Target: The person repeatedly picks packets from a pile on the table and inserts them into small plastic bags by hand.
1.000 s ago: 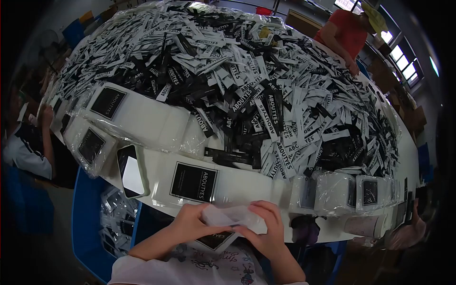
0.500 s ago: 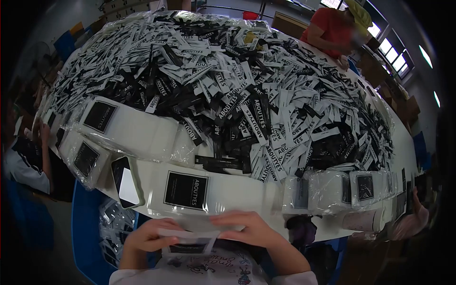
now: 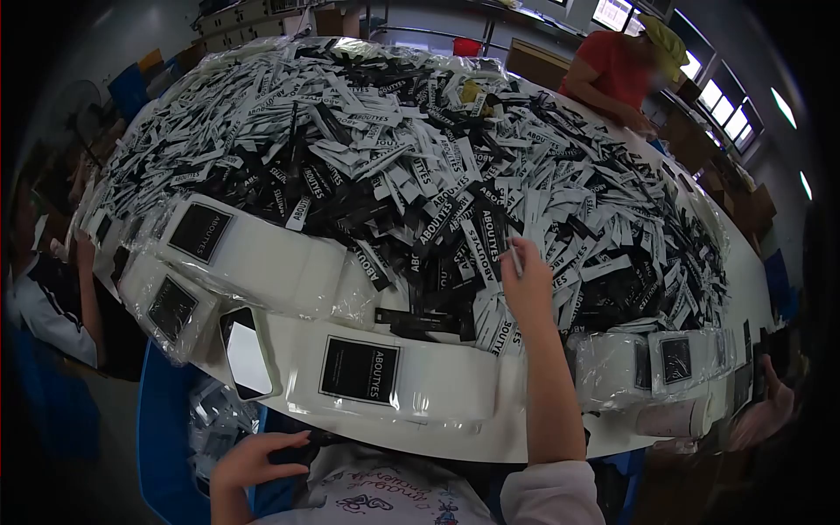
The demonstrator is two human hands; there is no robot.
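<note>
My right hand (image 3: 528,282) is stretched over the near side of the heap of black and white ABOUTYES packets (image 3: 385,166). Its fingers are closed on a small pale packet (image 3: 516,261). Low at the left, my left hand (image 3: 261,458) is held at the table's front edge with thumb and fingers apart, nothing visible between them. Between the hands lies a stack of white pouches with a black ABOUTYES label (image 3: 360,369). A phone (image 3: 248,354) with a bright screen rests to the left of that stack.
Wrapped pouch bundles lie at the left (image 3: 254,258) and right (image 3: 612,367). A blue bin (image 3: 157,437) with clear packets stands below the table's left edge. A cup (image 3: 669,418) lies at the right. Co-workers (image 3: 604,74) are at the far right, left and right edges.
My hands have separated. The white pouch they held is out of sight. My right hand has reached forward to the heap and closed on a packet; my left hand has moved left and opened.
</note>
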